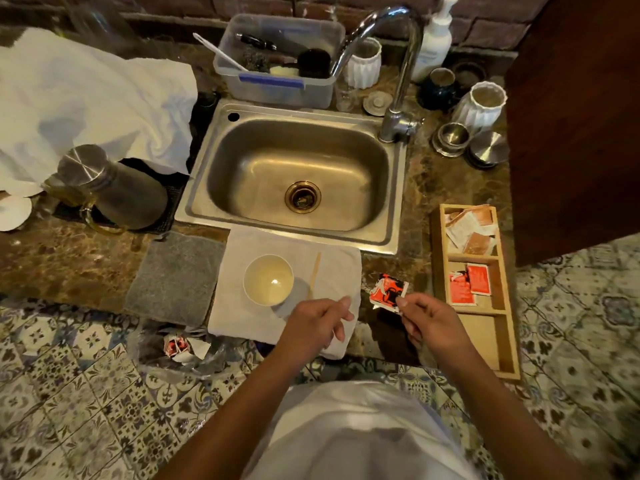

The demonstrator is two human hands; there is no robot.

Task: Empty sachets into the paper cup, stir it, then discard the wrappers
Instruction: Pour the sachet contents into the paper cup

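Both hands hover over the counter's edge: my right hand (427,318) pinches a red sachet (388,292) by its corner, my left hand (320,315) loosely curled, holding nothing I can see. Left of the sachet, the paper cup (268,279) sits on a white cloth (337,268). Tearing away from the cup could scatter powder across cloth and counter (420,188).

A white garment (360,431), smooth and loosely draped, is worn over the torso, nearer the camera than the sink (294,174). Both forearms are left bare; no sleeves, rings or watches are seen on the left hand (317,318) or right hand (427,322).
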